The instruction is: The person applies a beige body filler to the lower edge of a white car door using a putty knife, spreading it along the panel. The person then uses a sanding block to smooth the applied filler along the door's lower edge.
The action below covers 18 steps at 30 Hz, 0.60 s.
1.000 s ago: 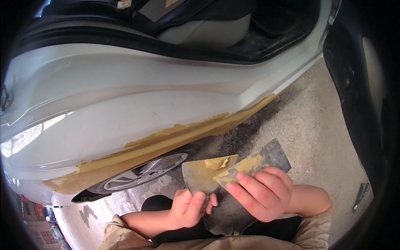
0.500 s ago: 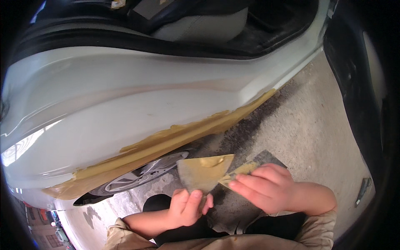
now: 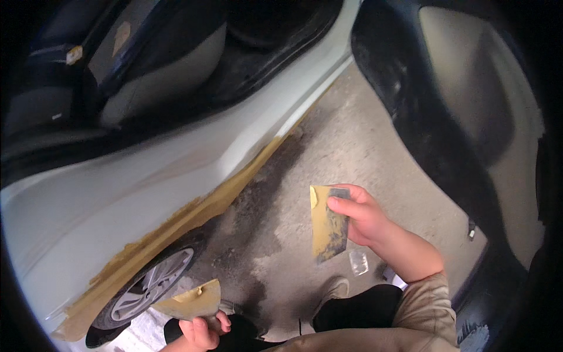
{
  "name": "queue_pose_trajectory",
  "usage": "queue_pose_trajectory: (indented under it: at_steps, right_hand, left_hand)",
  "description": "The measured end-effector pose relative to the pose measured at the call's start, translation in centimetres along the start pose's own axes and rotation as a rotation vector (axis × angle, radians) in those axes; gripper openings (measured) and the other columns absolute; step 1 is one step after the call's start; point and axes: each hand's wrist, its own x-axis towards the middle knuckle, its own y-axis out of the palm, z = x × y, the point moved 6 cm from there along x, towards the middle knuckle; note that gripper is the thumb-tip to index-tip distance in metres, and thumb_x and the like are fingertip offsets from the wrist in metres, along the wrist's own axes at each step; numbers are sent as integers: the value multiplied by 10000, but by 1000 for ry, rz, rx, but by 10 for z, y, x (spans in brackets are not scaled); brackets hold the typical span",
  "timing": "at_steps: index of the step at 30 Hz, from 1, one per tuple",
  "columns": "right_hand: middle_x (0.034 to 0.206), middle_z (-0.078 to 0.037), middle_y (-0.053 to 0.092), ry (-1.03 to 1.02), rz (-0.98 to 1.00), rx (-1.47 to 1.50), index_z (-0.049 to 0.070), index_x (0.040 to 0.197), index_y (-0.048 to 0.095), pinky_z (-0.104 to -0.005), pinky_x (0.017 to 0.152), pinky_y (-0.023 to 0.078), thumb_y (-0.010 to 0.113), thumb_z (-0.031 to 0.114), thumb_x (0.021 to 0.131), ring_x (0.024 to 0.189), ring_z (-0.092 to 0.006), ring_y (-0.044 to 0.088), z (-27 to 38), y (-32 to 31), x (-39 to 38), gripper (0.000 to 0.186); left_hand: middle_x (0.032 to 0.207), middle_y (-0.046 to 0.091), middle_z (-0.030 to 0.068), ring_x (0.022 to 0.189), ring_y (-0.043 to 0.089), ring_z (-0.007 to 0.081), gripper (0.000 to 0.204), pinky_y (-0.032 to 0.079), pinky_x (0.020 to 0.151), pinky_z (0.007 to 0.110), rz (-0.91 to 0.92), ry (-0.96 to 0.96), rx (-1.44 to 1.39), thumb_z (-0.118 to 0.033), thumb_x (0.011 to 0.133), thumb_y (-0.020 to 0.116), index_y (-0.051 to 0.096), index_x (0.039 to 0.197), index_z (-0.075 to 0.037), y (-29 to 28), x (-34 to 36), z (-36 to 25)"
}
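- The right hand was raised in the middle of the view, its forearm coming in from the lower right in a tan sleeve.
- Its thumb lay across the face and its fingers were curled behind a flat mixing board, pinching it at the upper edge so that it hung nearly upright, coated in yellow-brown filler.
- The left hand was low at the bottom edge, left of centre, only partly in view.
- Its fingers were closed on the lower edge of a spreader, a flat blade held roughly level, with a small dab of yellow filler near its top edge.
- The two hands were well apart, each holding one tool: two tools in all, one board and one spreader.
- A white car body filled the left and upper left, with an open doorway showing one seat inside.
- One band of yellow-brown filler ran along the lower edge of the body, from the sill down over the wheel arch.
- One wheel with a silver rim sat below that band, just beside the spreader.
- The dark open car door curved along the right side.
- Grey concrete floor lay between body and door; one shoe was visible on it below the board.
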Motion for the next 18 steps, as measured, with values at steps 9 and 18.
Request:
queue_pose_trajectory:
  at_steps: [9,18]
  right_hand:
    - [1224,-102,709,-50,-317,257,55,1378,606,-435,937,591,652,161,1047,1101,-242,704,48,-85,18,351]
    - [1219,-123,691,26,-297,435,50,1331,591,-529,897,591,722,112,977,1121,-324,689,4,-130,96,382]
  left_hand:
    - [578,589,175,430,557,234,640,463,412,315,-157,104,-38,-508,1130,342,503,1018,101,65,-28,-66]
    - [529,566,111,453,579,232,846,501,447,328,-412,-44,-43,-758,1037,245,563,681,-60,132,-68,-151]
